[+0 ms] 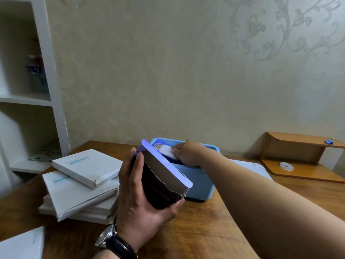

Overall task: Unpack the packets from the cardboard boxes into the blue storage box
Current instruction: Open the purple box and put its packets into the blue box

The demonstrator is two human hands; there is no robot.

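Head view: a white packet [165, 149] sits at the open top of the blue storage box [197, 182], pinched at its right end by the fingers of the right hand [188, 153], which reaches over the box's near rim. Just left of the packet and partly in front of it, a purple cardboard box [162, 184] is held tilted above the surface [205, 230], its torn open flap up and towards the storage box. The left hand [138, 202] grips this carton from below and the side, thumb on the near face and fingers curled round the far edge. The two hands are apart, each clamped on its own thing, the carton between them. A wristwatch [106, 238] with a dark strap is on the left wrist.

The storage box stands on the wooden surface near the wall. A pale lid [250, 167] lies flat just behind the right forearm. To the left is a loose stack of white flat boxes [78, 186]. At the far right, a wooden riser [298, 144] carries a blue binder clip [329, 141] on top and a tape roll [286, 166] on its base. A white shelf unit [46, 71] stands at the left.
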